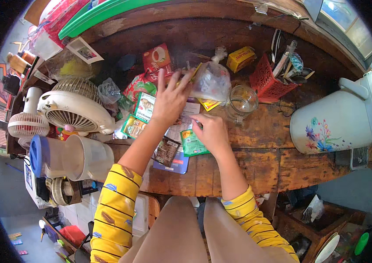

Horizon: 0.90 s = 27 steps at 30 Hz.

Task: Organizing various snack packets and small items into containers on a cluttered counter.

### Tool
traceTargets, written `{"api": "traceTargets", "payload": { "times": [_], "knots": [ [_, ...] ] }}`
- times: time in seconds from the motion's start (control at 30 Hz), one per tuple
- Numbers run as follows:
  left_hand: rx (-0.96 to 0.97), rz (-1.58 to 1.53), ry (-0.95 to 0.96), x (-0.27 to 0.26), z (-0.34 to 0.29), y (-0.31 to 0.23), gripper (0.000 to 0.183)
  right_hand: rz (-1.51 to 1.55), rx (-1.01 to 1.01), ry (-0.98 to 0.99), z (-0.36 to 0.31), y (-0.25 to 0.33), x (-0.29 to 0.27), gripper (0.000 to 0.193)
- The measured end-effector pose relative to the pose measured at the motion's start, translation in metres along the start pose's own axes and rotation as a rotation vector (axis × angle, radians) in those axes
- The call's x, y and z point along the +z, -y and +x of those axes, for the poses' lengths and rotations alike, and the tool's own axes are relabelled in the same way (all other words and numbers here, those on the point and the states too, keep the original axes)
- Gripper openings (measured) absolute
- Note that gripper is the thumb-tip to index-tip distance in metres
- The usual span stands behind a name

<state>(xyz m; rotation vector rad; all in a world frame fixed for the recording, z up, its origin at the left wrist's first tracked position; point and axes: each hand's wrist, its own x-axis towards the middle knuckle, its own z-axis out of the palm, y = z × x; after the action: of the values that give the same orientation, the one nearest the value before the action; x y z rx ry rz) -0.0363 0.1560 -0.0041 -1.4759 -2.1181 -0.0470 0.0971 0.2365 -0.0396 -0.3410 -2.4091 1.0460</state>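
My left hand (170, 103) reaches over a cluster of packets, palm down with its fingers spread. Its fingertips are near a red box (156, 59) and a thin yellow-edged item beside a knotted clear plastic bag (212, 81). My right hand (213, 133) is lower and to the right, thumb and index finger pointing left and slightly apart. Its other fingers are curled and partly hidden. Just beside it lies a green sachet (192, 143). Below my left wrist are a white-and-green packet (144, 106), a green-yellow packet (133, 126) and a dark sachet (165, 151).
A glass mug (242, 101), yellow box (241, 59) and red basket of pens (271, 79) stand at the back right. A large pale lidded container (332, 120) is far right. At left are a white fan (75, 109) and clear tubs (90, 158) near the wooden table's (256, 168) edge.
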Motion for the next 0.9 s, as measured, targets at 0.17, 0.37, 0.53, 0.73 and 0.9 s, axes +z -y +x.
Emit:
{"api": "traceTargets", "payload": {
  "times": [0.17, 0.37, 0.53, 0.73, 0.9],
  "knots": [
    [-0.002, -0.068, 0.170, -0.002, 0.013, 0.000, 0.028, -0.022, 0.015, -0.002, 0.000, 0.000, -0.007, 0.013],
    [0.191, 0.082, 0.068, 0.009, 0.003, 0.017, 0.019, 0.004, -0.013, -0.005, 0.002, 0.005, -0.006, 0.014],
    [0.055, -0.074, -0.009, -0.009, 0.000, 0.011, 0.013, -0.038, -0.021, 0.012, 0.000, -0.001, -0.004, 0.013],
    [-0.152, -0.239, -0.266, -0.046, -0.031, 0.009, 0.009, -0.083, -0.057, 0.060, -0.002, 0.014, -0.016, 0.009],
    [-0.811, -0.934, -0.486, -0.088, -0.104, -0.026, 0.008, 0.472, 0.061, -0.027, -0.024, 0.033, -0.037, 0.036]
  ]
}}
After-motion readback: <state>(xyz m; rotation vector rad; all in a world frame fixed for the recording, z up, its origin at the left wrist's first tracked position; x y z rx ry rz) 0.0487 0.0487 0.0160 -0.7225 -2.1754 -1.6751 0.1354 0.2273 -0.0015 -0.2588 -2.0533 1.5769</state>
